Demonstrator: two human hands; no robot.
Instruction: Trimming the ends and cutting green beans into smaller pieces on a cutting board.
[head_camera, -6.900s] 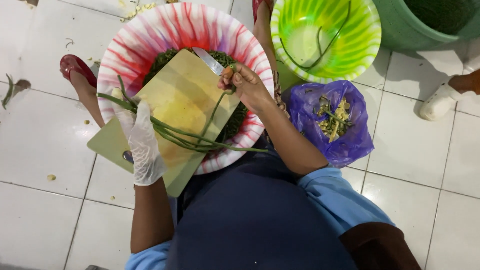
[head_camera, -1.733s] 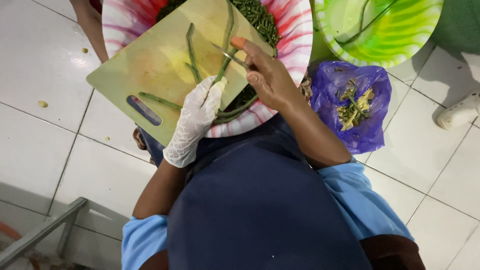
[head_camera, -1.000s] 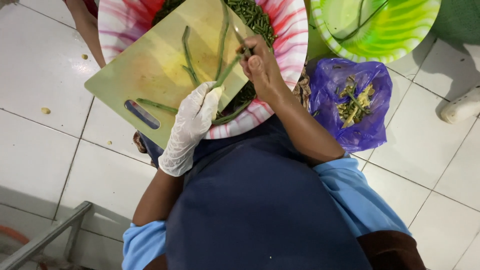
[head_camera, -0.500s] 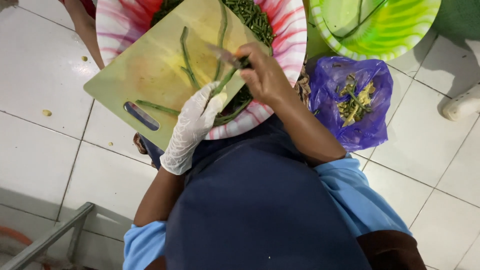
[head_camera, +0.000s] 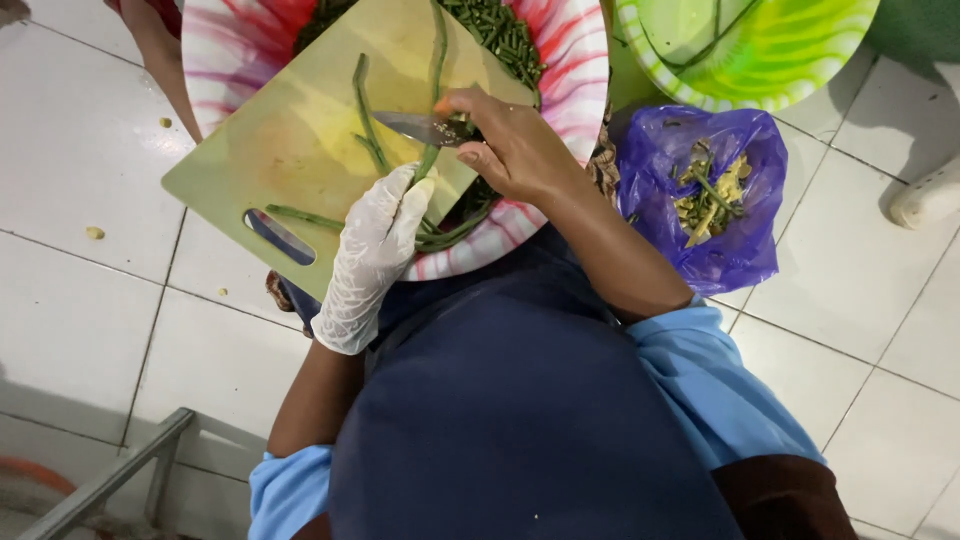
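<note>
The gloved left hand (head_camera: 375, 255) pins a bundle of long green beans (head_camera: 425, 175) flat on the yellow-green cutting board (head_camera: 290, 150), which rests across a pink-striped basin (head_camera: 570, 90). The bare right hand (head_camera: 510, 150) is clenched around a knife (head_camera: 420, 128), blade lying across the beans. Cut pieces (head_camera: 495, 35) lie in the basin beyond the board.

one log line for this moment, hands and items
left hand: gloved, pins long beans | right hand: holds knife | cutting board over basin
</note>
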